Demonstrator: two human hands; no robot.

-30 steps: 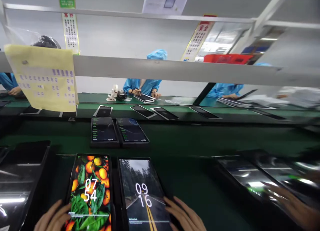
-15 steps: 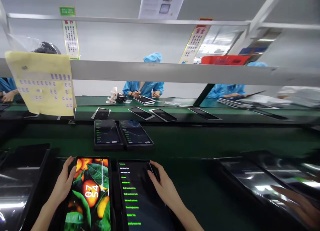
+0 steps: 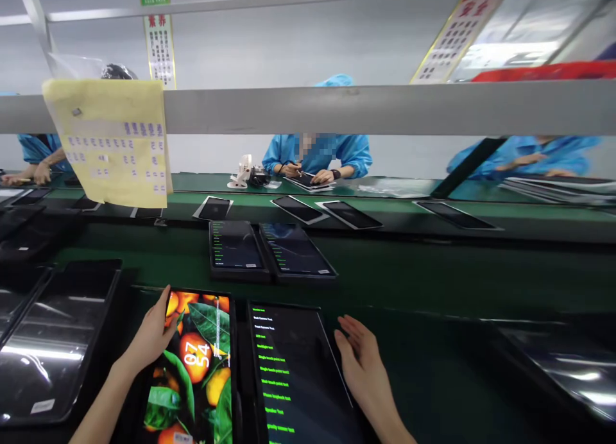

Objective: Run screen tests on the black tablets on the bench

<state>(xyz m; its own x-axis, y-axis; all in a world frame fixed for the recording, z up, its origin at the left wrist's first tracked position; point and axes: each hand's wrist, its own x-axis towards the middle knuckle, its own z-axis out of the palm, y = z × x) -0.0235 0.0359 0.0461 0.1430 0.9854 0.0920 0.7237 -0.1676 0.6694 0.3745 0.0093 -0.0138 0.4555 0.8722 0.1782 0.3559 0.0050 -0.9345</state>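
Resting your left hand on the upper left edge of the tablet with the orange-fruit wallpaper, fingers curled over its corner, thumb on the screen; loose contact, not a full clench. That tablet sits low and left of centre on the green belt, clock digits showing sideways.

Your right hand lies flat and relaxed, fingers extended, holding nothing. It sits just beside the right edge of the tablet with the green text list (touching the edge or not, can't tell). The two tablets lie side by side, nearly touching.

Further up the belt: a pair of dark tablets in a tray, both with small green text. Beyond them a row of phones lies face up. Glossy black trays sit at your left, another at far right.

Yellow sheet hangs from the grey rail. Across the line, a person in a blue smock has both hands on a device.
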